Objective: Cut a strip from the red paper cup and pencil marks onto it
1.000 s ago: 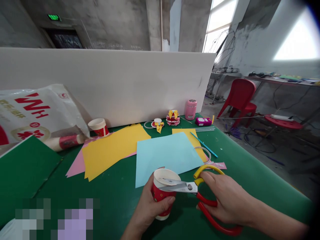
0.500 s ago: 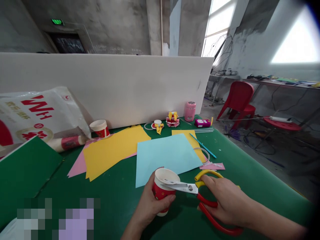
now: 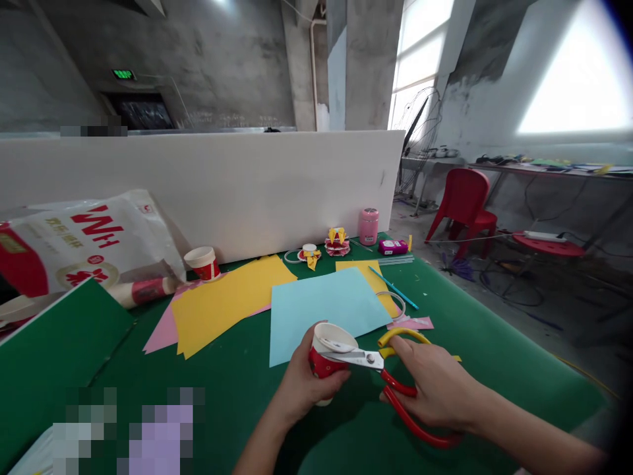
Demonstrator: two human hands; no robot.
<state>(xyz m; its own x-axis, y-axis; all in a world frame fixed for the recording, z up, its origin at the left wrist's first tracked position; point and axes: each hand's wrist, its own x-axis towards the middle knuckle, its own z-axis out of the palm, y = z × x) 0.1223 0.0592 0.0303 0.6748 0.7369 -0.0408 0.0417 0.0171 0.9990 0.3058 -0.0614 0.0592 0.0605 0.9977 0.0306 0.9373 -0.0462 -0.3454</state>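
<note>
My left hand [image 3: 302, 377] is wrapped round a red and white paper cup [image 3: 328, 366], its mouth tilted up and to the right. In my right hand [image 3: 429, 379] is a pair of scissors [image 3: 363, 358] with one yellow and one red handle. The blades reach across the cup's rim, one inside the mouth and the other along the outer wall. The handles stand apart. Just behind the cup lies a light blue sheet of paper [image 3: 321, 303].
Yellow paper [image 3: 232, 303] lies left of the blue sheet, a blue pencil-like stick [image 3: 394, 287] to its right. Another paper cup [image 3: 202, 262] and a plastic bag [image 3: 99, 244] stand at the back left. A pink flask [image 3: 368, 226] stands before the white partition [image 3: 267, 191].
The view has tilted up slightly. The cup leans more to the right, and the scissors have shifted along with it; both hands keep their hold.
</note>
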